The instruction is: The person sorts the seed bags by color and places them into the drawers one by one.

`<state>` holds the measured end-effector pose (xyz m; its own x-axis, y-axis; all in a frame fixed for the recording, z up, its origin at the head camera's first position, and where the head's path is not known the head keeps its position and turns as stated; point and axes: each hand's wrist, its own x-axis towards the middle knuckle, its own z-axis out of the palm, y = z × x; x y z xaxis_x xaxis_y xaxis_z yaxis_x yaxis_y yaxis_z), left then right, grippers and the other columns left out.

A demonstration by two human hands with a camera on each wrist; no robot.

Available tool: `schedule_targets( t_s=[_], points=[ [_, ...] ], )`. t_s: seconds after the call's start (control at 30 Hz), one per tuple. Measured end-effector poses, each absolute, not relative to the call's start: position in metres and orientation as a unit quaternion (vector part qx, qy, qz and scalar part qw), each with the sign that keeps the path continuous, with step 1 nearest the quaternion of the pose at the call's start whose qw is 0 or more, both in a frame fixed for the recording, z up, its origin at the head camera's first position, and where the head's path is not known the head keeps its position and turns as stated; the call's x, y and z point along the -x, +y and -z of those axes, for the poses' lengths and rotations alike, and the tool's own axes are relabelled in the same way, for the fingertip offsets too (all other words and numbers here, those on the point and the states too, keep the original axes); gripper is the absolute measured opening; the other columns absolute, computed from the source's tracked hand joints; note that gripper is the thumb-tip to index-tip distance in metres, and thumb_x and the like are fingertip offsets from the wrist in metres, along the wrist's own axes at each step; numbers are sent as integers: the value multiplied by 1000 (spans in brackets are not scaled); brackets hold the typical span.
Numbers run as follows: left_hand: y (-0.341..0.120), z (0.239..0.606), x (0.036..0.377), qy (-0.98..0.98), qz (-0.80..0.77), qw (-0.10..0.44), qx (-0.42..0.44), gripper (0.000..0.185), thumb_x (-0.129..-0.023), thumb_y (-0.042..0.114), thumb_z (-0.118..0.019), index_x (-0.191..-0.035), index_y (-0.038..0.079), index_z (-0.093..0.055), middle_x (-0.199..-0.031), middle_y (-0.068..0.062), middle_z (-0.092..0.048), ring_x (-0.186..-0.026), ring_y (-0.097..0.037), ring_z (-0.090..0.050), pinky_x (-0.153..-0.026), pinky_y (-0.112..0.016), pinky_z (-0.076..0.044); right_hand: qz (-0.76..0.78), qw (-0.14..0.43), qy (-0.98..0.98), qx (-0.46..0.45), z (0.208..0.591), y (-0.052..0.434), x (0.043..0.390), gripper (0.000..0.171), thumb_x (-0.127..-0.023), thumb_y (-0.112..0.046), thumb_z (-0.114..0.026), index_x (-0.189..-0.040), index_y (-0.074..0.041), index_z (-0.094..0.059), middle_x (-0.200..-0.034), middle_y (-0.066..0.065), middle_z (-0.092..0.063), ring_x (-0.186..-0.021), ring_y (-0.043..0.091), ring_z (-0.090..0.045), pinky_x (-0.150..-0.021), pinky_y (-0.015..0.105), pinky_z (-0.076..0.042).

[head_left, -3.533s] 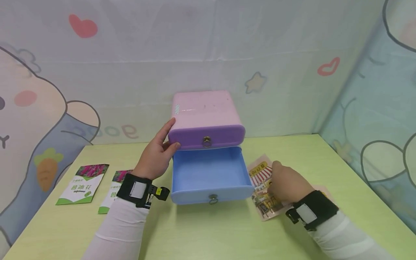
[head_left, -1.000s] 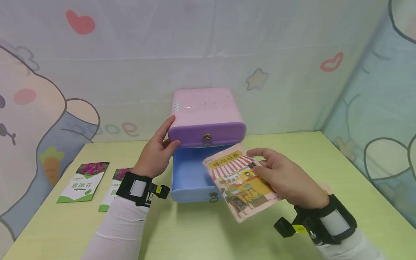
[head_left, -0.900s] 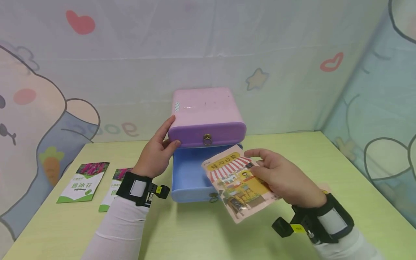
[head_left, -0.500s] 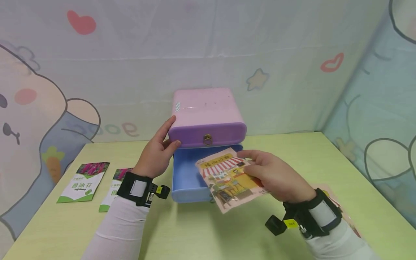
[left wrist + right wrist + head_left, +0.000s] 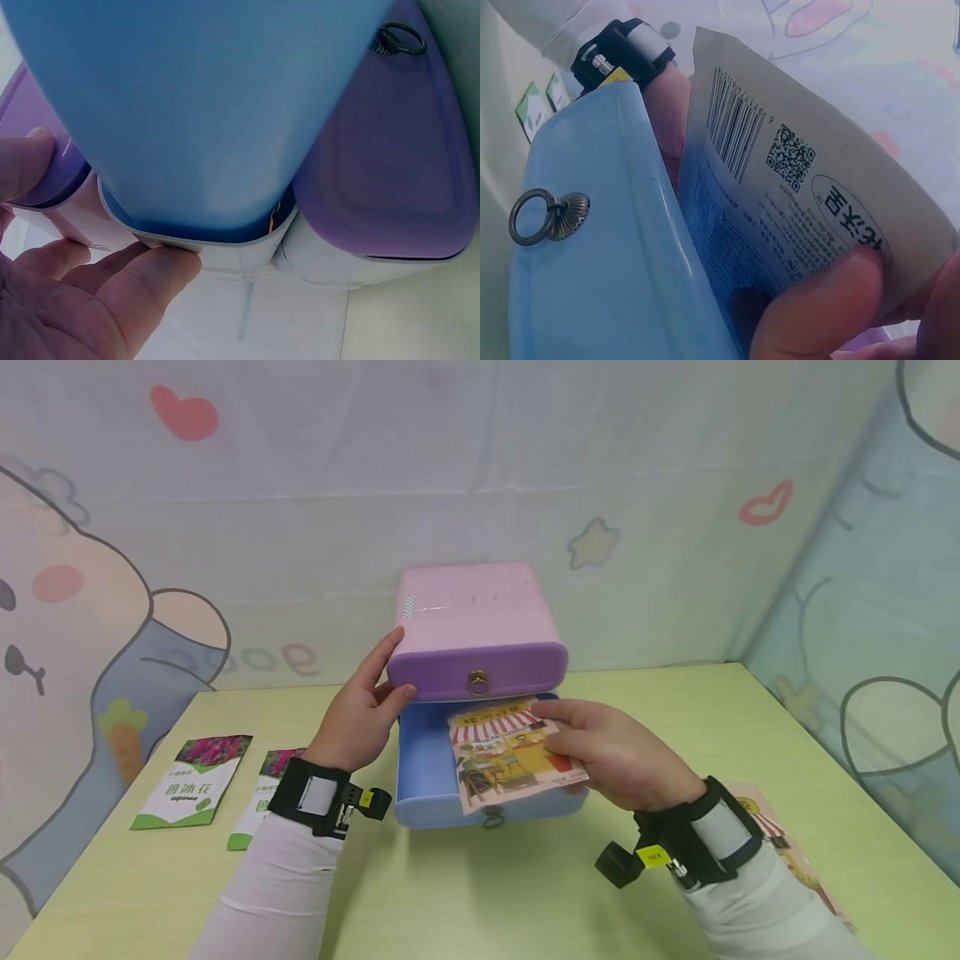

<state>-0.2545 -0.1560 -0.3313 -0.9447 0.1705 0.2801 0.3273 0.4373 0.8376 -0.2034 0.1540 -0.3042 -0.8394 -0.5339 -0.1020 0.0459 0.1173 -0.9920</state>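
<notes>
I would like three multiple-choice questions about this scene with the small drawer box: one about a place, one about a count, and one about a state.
1. Where is the pink packet with the striped-awning picture?
A. over the open blue plastic drawer
B. on top of the pink box
C. beside the green packets

2. How many green-and-white seed packets lie at the left of the light green table?
A. one
B. two
C. four

3. What is the state of the purple upper drawer with the metal ring pull?
A. pulled out
B. removed
C. pushed in

Answers: 1 A, the right hand holds the packet above the drawer's opening. 2 B, two packets lie side by side near the left hand. 3 C, its front sits flush with the box, while only the blue drawer sticks out.
</notes>
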Motion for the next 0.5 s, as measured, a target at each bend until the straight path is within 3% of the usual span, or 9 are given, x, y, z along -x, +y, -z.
schedule_targets(
  t_s=[0.2, 0.5],
  points=[
    [-156, 332, 254, -844, 511, 74, 145, 74, -109, 18, -59, -166, 46, -22, -174, -1, -29, -148, -36, -51, -111, -53, -51, 650, 235, 702, 172, 308, 146, 211, 62, -105, -3, -42, -162, 10, -22, -141, 33, -54, -97, 16, -75, -79, 24, -62],
    [-156, 331, 255, -840, 516, 72, 150, 73, -109, 17, -58, -167, 44, -23, -174, -2, -28, -148, -36, -50, -112, -54, -49, 633, 229, 722, 162, 313, 139, 219, 57, -105, -4, -46, -158, 9, -31, -130, 28, -61, -96, 19, -74, -79, 26, -63]
  ],
)
